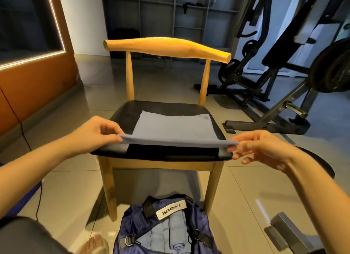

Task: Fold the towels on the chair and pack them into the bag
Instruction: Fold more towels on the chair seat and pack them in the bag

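A soft blue towel [174,124] lies flat on the black chair seat [121,113]. The left hand [98,129] and right hand [259,145] each pinch a near corner, lifting that edge above the seat's front edge.

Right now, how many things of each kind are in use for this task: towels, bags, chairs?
Towels being folded on the chair: 1, a blue towel, its near edge pinched by the left hand and right hand.
Towels in the bag: at least 3 folded towels; more may be hidden.
Bags: 1, navy bag.
Chairs: 1, wooden chair.
Total: 6.
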Demonstrator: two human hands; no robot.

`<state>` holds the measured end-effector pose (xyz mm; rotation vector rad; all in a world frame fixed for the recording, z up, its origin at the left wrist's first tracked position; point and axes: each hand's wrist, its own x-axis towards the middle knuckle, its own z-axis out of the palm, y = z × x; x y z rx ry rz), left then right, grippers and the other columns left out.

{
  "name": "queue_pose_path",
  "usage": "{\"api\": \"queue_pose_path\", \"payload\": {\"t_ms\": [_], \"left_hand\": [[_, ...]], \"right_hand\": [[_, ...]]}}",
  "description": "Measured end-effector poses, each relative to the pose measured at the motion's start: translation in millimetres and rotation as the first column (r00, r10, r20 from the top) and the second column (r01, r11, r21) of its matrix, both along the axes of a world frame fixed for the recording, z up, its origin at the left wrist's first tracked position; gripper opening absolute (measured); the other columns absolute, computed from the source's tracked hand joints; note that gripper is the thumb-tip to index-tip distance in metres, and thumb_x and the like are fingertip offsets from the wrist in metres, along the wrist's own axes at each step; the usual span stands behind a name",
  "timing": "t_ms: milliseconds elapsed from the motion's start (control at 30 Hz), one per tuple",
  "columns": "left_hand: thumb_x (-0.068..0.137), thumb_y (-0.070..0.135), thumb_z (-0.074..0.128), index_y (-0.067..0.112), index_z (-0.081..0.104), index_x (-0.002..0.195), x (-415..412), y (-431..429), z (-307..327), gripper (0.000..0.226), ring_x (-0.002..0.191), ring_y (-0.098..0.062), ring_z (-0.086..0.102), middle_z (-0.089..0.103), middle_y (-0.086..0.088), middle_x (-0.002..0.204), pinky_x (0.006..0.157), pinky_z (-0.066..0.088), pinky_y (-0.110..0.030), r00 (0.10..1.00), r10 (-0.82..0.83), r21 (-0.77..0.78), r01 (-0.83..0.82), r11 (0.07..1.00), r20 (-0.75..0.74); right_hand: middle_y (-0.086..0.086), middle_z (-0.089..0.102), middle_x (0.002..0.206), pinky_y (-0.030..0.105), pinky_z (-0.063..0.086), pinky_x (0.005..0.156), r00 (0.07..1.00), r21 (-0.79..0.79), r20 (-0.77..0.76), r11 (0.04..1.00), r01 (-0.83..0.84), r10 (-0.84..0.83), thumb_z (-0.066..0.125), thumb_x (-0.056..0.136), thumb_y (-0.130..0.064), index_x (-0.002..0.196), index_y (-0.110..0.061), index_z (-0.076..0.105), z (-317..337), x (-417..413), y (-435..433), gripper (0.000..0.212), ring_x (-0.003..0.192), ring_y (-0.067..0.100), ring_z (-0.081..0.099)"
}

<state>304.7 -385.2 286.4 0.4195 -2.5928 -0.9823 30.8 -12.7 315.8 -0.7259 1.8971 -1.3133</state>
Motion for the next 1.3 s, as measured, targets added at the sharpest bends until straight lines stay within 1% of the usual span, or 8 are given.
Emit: {"api": "queue_pose_path", "payload": {"t_ms": [67, 167, 400, 533, 733, 900, 1067, 1300], "left_hand": [[0.081, 0.056, 0.077, 0.036, 0.079, 0.085, -4, 2, 15, 0.021, 0.089, -0.008, 0.071, 0.074, 0.009, 0.083, 0.071, 0.061, -0.022, 0.997, -0.002, 0.080, 0.009, 0.997, -0.081], [0.093, 0.024, 0.069, 0.023, 0.079, 0.085, -23, -3, 22, 0.012, 0.087, -0.009, 0.071, 0.075, 0.006, 0.083, 0.068, 0.055, -0.017, 0.973, 0.079, 0.159, -0.044, 0.986, -0.216], [0.094, 0.016, 0.072, 0.014, 0.076, 0.094, -100, -34, 16, 0.004, 0.082, -0.015, 0.072, 0.077, 0.004, 0.080, 0.066, 0.057, -0.021, 0.889, 0.396, 0.545, -0.219, 0.809, -0.230], [0.093, 0.013, 0.073, 0.010, 0.075, 0.093, -147, -56, 0, 0.003, 0.079, -0.018, 0.070, 0.075, -0.005, 0.084, 0.061, 0.054, -0.023, 0.870, 0.477, 0.625, -0.304, 0.718, -0.125], [0.085, 0.001, 0.077, 0.005, 0.077, 0.080, -191, -78, -46, 0.006, 0.076, -0.024, 0.066, 0.072, -0.011, 0.079, 0.063, 0.053, -0.031, 0.847, 0.529, 0.532, -0.471, 0.704, 0.049], [0.085, 0.005, 0.071, 0.006, 0.079, 0.074, -203, -89, -46, 0.014, 0.080, -0.023, 0.067, 0.074, -0.011, 0.081, 0.065, 0.053, -0.031, 0.839, 0.519, 0.266, -0.544, 0.796, 0.165], [0.086, 0.001, 0.070, 0.002, 0.079, 0.080, -204, -95, -42, 0.011, 0.080, -0.021, 0.064, 0.072, -0.013, 0.088, 0.059, 0.048, -0.028, 0.846, 0.477, 0.250, -0.528, 0.812, 0.237], [0.089, 0.001, 0.067, 0.005, 0.077, 0.075, -206, -97, -48, 0.018, 0.086, -0.028, 0.067, 0.072, -0.015, 0.084, 0.080, 0.061, -0.044, 0.842, 0.491, 0.150, -0.527, 0.836, 0.224]], "right_hand": [[0.020, 0.075, 0.099, 0.025, 0.058, 0.060, 0.998, -0.051, -0.056, 0.999, 0.010, -0.012, 0.071, 0.083, -0.005, 0.110, 0.000, 0.073, 12, -5, -1, 0.028, 0.074, 0.023, 0.069], [0.014, 0.065, 0.076, 0.023, 0.050, 0.053, 0.986, -0.126, -0.124, 0.987, 0.098, -0.114, 0.076, 0.080, -0.022, 0.091, -0.006, 0.074, 18, -17, -18, 0.020, 0.061, 0.016, 0.056], [0.010, 0.072, 0.096, 0.040, 0.052, 0.087, 0.968, -0.234, -0.100, 0.951, 0.201, -0.229, 0.069, 0.093, -0.021, 0.092, -0.012, 0.076, 11, -70, -91, 0.011, 0.093, 0.024, 0.065], [0.001, 0.069, 0.071, 0.028, 0.051, 0.058, 0.936, -0.130, -0.041, 0.930, 0.343, -0.350, 0.064, 0.097, -0.016, 0.104, -0.003, 0.072, -7, -105, -139, 0.017, 0.062, 0.014, 0.064], [0.014, 0.057, 0.083, 0.032, 0.051, 0.058, 0.868, 0.136, -0.298, 0.882, 0.451, -0.397, 0.070, 0.095, -0.016, 0.087, -0.004, 0.062, -56, -144, -180, 0.016, 0.069, 0.022, 0.057], [0.014, 0.056, 0.081, 0.023, 0.049, 0.044, 0.859, 0.221, -0.357, 0.861, 0.459, -0.367, 0.069, 0.093, -0.012, 0.100, 0.003, 0.070, -68, -157, -185, 0.017, 0.066, 0.019, 0.057], [0.016, 0.059, 0.079, 0.025, 0.048, 0.047, 0.853, 0.255, -0.375, 0.845, 0.470, -0.362, 0.067, 0.096, -0.013, 0.103, 0.008, 0.069, -72, -164, -188, 0.022, 0.066, 0.021, 0.060], [0.013, 0.062, 0.073, 0.027, 0.049, 0.047, 0.845, 0.303, -0.391, 0.816, 0.492, -0.364, 0.070, 0.092, -0.014, 0.091, -0.002, 0.068, -73, -167, -194, 0.012, 0.064, 0.022, 0.062]]}}
